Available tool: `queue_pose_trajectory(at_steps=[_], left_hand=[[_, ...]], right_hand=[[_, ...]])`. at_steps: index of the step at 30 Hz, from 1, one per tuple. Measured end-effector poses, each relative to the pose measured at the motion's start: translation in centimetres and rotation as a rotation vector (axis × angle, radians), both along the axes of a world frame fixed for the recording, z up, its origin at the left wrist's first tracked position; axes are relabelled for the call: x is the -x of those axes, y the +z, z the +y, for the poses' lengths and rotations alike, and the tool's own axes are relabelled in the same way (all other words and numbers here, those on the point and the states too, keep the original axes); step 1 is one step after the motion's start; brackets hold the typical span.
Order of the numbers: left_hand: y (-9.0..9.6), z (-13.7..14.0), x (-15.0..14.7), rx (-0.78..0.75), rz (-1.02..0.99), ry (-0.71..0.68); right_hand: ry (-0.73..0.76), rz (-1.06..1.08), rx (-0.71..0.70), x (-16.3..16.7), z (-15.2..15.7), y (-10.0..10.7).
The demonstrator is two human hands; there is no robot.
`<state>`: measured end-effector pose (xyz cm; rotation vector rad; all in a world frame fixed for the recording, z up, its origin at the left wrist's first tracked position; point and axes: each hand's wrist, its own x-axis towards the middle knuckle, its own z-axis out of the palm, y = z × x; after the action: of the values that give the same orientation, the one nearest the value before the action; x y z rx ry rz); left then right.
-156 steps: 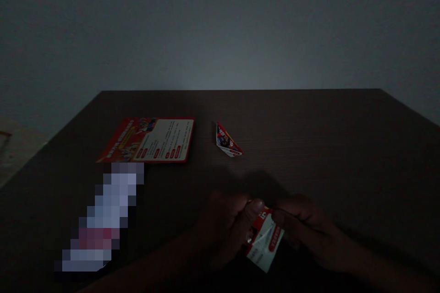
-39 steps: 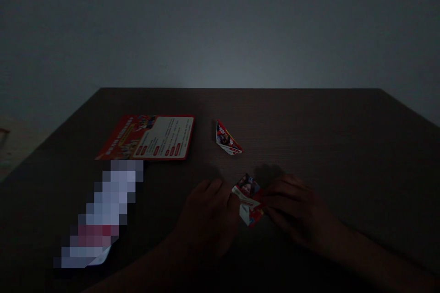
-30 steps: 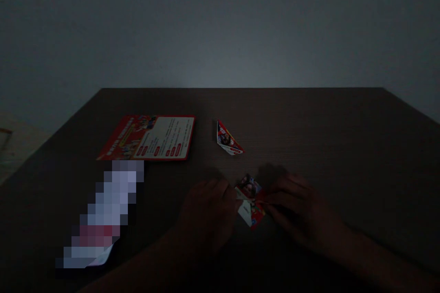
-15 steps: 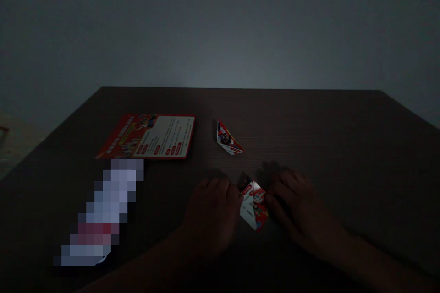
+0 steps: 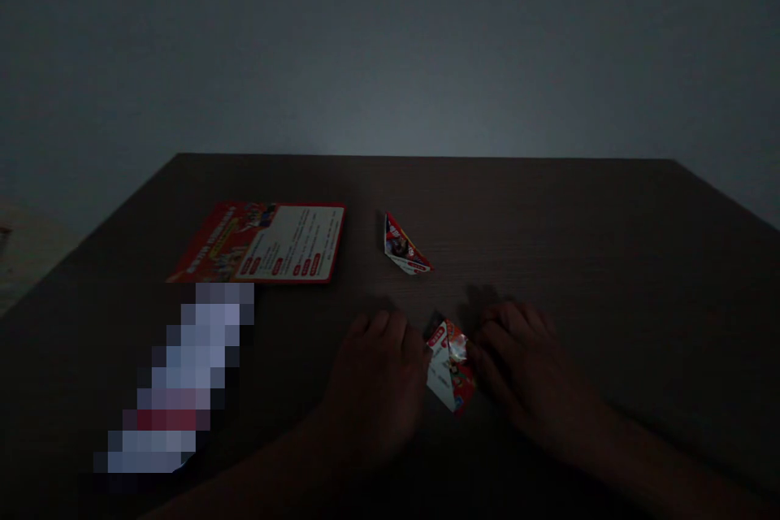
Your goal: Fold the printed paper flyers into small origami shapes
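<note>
Between my two hands is a small folded piece of printed paper (image 5: 448,374), white on its left half and red with pictures on its right. My left hand (image 5: 378,378) grips its left edge, fingers curled and thumb hidden behind the knuckles. On the opposite edge, my right hand (image 5: 524,357) pinches the paper with bent fingers. Farther back lies a second folded paper piece (image 5: 407,248), red and white with a pointed corner, touched by neither hand.
A stack of red and white printed sheets (image 5: 305,244) lies at the left on the dark wooden table (image 5: 548,219). In front of it is a bright, pixelated long object (image 5: 188,366). A pale wall (image 5: 426,57) stands behind the table.
The folded paper has tilted slightly between my hands, and the glare on its right half has shifted. Both hands stay nearly in place.
</note>
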<state>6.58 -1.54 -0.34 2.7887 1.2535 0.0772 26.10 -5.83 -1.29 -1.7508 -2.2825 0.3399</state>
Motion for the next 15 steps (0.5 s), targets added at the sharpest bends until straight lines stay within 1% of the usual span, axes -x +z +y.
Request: queue_pose_trajectory(at_steps=[15], left_hand=[[0.14, 0.07, 0.42, 0.034, -0.024, 0.013]], right_hand=[[0.001, -0.013, -0.02, 0.01, 0.12, -0.1]])
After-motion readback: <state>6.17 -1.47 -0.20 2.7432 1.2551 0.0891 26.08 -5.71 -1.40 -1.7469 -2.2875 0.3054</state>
